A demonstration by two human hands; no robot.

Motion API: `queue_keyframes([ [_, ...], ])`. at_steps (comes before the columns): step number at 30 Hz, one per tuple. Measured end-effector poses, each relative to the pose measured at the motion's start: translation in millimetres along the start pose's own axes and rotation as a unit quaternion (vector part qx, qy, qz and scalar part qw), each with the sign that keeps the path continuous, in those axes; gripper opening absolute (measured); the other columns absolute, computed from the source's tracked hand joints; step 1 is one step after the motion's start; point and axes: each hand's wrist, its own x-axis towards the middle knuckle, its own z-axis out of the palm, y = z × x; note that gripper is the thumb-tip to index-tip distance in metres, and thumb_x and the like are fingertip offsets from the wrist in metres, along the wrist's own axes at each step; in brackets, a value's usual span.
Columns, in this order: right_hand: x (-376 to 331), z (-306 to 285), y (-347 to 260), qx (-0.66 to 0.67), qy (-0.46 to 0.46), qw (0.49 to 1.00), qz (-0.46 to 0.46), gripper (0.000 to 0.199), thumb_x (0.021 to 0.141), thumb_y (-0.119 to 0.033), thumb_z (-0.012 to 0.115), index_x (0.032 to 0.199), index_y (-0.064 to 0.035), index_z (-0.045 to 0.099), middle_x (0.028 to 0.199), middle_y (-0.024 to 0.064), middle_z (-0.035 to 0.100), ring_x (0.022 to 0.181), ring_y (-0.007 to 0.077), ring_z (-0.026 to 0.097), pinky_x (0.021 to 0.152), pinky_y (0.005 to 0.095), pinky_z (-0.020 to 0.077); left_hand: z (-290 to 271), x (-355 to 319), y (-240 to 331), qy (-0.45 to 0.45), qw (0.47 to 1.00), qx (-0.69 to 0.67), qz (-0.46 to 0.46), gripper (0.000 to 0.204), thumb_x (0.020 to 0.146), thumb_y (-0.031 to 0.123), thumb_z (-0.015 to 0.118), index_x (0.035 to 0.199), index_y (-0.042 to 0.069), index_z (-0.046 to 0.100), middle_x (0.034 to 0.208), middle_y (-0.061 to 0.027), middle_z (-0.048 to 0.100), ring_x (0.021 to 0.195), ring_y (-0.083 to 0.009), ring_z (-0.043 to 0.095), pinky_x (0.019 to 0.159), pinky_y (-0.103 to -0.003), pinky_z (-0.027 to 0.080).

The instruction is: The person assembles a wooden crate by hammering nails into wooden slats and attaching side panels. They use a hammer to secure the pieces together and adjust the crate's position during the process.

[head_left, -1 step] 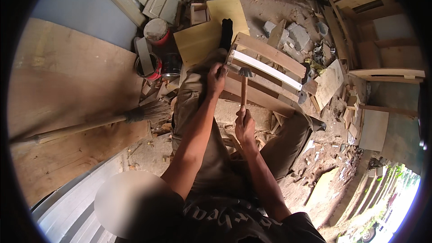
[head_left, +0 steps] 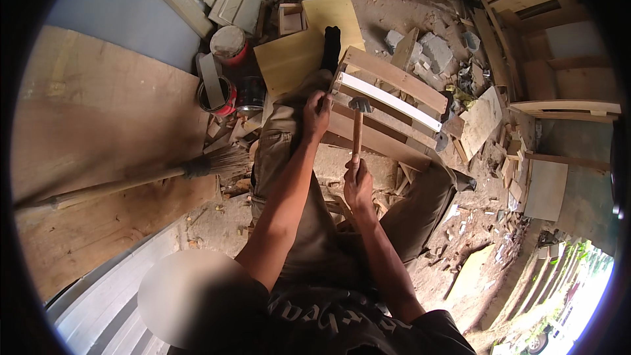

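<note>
My right hand (head_left: pixel 358 187) is wrapped round the wooden handle of a hammer (head_left: pixel 357 135). The dark hammer head is over the slats of a wooden frame (head_left: pixel 394 79), near its left end. This frame leans across my legs and has several brown slats and one white strip (head_left: pixel 388 102). At the frame's left end, my left hand (head_left: pixel 316 116) is closed on its edge, fingertips beside the slat ends. Whether a nail is between those fingers is too small to tell.
Paint cans (head_left: pixel 230 46) and a yellowish board (head_left: pixel 282 59) lie beyond my left leg. A broom (head_left: pixel 131 184) rests against a plywood sheet (head_left: pixel 105 118) at left. Broken blocks (head_left: pixel 434 52) and wood scraps litter the right side, near wooden shelving (head_left: pixel 572 108).
The hammer head has shifted very slightly to the right above the slats. My left hand and the frame stay in place.
</note>
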Motion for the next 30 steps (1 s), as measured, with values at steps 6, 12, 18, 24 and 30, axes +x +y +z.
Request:
queue_keyframes([
  [6, 0.1, -1.3, -13.3, 0.063, 0.027, 0.994, -0.081, 0.057, 0.104, -0.049, 0.034, 0.086, 0.0004, 0.055, 0.058, 0.0086, 0.045, 0.054, 0.0182, 0.045, 0.053, 0.0371, 0.0384, 2.7, -3.4, 4.7, -0.017, 1.0, -0.01, -0.004, 0.023, 0.097, 0.019, 0.055, 0.086, -0.001, 0.053, 0.076, -0.015, 0.051, 0.071, -0.0286, 0.049, 0.069, -0.038, 0.044],
  [12, 5.5, 5.0, -17.6, 0.025, 0.005, 0.997, -0.07, 0.052, 0.104, -0.044, 0.035, 0.09, 0.0027, 0.053, 0.066, 0.0249, 0.054, 0.063, 0.0431, 0.055, 0.06, 0.0491, 0.0429, 2.0, -1.9, 4.4, -0.018, 1.0, 0.001, -0.001, 0.023, 0.097, 0.019, 0.055, 0.085, -0.001, 0.052, 0.076, -0.0147, 0.051, 0.071, -0.0283, 0.049, 0.069, -0.038, 0.044],
  [18, 5.6, 3.8, -18.1, 0.027, 0.003, 0.997, -0.068, 0.049, 0.104, -0.042, 0.037, 0.092, 0.0037, 0.051, 0.066, 0.0278, 0.054, 0.064, 0.0482, 0.055, 0.059, 0.051, 0.0424, 1.3, -3.3, 1.7, -0.022, 1.0, -0.003, -0.003, 0.022, 0.097, 0.019, 0.055, 0.086, -0.001, 0.053, 0.076, -0.0134, 0.052, 0.071, -0.0257, 0.05, 0.069, -0.036, 0.044],
  [24, 14.6, 4.0, -17.3, -0.012, 0.008, 0.997, -0.079, 0.056, 0.103, -0.048, 0.035, 0.091, 0.0025, 0.056, 0.065, 0.0224, 0.054, 0.059, 0.0375, 0.053, 0.061, 0.0459, 0.0445, 1.2, -1.6, 5.6, -0.041, 0.999, -0.011, -0.01, 0.022, 0.097, 0.02, 0.056, 0.089, -0.001, 0.056, 0.077, -0.0135, 0.053, 0.072, -0.026, 0.051, 0.07, -0.036, 0.045],
  [30, 8.2, 2.7, -16.9, 0.027, 0.011, 0.997, -0.077, 0.05, 0.104, -0.043, 0.038, 0.094, 0.0029, 0.054, 0.066, 0.0265, 0.055, 0.062, 0.046, 0.055, 0.059, 0.0494, 0.0432, 0.0, -2.5, -0.4, -0.035, 0.999, 0.025, -0.013, 0.021, 0.097, 0.018, 0.056, 0.091, -0.001, 0.057, 0.083, -0.0167, 0.059, 0.077, -0.0316, 0.056, 0.073, -0.038, 0.046],
])
